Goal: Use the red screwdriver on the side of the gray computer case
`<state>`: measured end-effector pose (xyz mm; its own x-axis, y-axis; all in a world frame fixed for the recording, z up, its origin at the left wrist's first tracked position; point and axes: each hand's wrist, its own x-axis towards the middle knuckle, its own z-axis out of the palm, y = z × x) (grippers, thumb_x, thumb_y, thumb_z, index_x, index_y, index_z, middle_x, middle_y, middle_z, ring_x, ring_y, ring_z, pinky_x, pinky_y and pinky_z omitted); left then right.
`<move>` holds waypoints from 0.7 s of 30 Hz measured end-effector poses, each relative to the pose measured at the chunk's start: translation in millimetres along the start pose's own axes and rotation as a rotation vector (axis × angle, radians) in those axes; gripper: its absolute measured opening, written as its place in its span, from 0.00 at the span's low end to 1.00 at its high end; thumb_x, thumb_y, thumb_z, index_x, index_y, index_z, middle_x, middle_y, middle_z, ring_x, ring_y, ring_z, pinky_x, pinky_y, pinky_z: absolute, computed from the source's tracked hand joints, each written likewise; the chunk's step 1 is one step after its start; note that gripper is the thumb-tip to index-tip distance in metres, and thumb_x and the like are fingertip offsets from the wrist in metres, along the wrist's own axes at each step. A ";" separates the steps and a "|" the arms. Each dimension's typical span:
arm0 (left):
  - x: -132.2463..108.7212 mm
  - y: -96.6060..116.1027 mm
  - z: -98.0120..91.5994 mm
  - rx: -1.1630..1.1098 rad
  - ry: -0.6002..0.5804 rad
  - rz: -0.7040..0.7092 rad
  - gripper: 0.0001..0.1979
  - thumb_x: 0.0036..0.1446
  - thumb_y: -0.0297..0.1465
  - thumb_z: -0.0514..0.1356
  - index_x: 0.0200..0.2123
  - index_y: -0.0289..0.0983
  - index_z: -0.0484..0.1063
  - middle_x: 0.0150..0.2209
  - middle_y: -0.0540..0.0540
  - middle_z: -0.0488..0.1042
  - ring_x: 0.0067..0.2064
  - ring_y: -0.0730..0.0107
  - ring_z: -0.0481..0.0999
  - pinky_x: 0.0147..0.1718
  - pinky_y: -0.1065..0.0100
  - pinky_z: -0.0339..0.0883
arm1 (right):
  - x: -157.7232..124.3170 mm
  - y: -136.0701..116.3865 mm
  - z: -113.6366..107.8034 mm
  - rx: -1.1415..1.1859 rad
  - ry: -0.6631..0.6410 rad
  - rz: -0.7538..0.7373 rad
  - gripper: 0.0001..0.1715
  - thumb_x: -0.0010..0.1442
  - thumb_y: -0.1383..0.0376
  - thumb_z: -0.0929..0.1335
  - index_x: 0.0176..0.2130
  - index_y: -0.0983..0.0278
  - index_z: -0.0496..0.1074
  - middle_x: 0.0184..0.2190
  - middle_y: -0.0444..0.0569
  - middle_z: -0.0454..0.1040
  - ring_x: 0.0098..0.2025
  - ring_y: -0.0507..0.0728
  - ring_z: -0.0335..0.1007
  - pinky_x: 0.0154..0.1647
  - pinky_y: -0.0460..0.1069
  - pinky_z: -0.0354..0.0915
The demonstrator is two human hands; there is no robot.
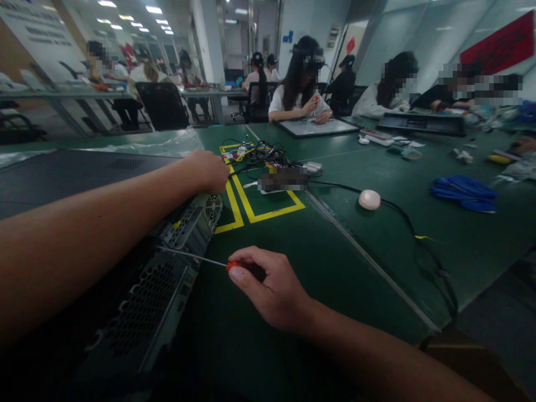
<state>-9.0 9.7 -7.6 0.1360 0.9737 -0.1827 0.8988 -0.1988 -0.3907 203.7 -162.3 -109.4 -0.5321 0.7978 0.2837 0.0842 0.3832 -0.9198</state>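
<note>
A dark server chassis lies on the green table, its perforated rear panel with a fan grille facing right. My left hand rests closed over the far top corner of the chassis. My right hand is closed round the red and black handle of a screwdriver. Its thin metal shaft points left, with the tip against the rear panel.
Yellow tape outlines, a tangle of cables and a white puck on a black cord lie beyond. Blue gloves sit to the right. Clear plastic wrap lies behind the chassis. Several people work at the far side.
</note>
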 end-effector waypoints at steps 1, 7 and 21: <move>-0.7 0.7 -0.6 0.018 -0.005 -0.004 0.25 0.59 0.36 0.62 0.58 0.43 0.87 0.54 0.34 0.88 0.62 0.39 0.81 0.60 0.50 0.73 | -0.3 0.0 0.4 0.017 0.003 0.010 0.10 0.69 0.59 0.74 0.46 0.62 0.78 0.31 0.42 0.77 0.30 0.53 0.72 0.33 0.48 0.65; -4.9 4.1 -3.8 0.074 -0.018 0.020 0.27 0.60 0.35 0.60 0.60 0.41 0.87 0.56 0.30 0.87 0.62 0.34 0.81 0.58 0.46 0.75 | -0.2 -1.9 -0.5 0.017 0.004 0.006 0.09 0.64 0.64 0.76 0.41 0.60 0.73 0.30 0.40 0.74 0.31 0.52 0.70 0.33 0.47 0.64; -0.9 2.4 -0.5 0.116 -0.014 0.027 0.25 0.62 0.36 0.59 0.58 0.44 0.87 0.53 0.34 0.88 0.59 0.41 0.82 0.55 0.51 0.76 | 0.1 -0.5 -1.6 0.014 0.013 -0.023 0.08 0.65 0.63 0.76 0.42 0.60 0.74 0.31 0.40 0.75 0.30 0.52 0.70 0.33 0.48 0.64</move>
<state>-6.7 8.4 -7.9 0.1529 0.9663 -0.2070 0.8407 -0.2373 -0.4867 205.0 -161.6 -108.5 -0.5226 0.7950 0.3080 0.0604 0.3949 -0.9167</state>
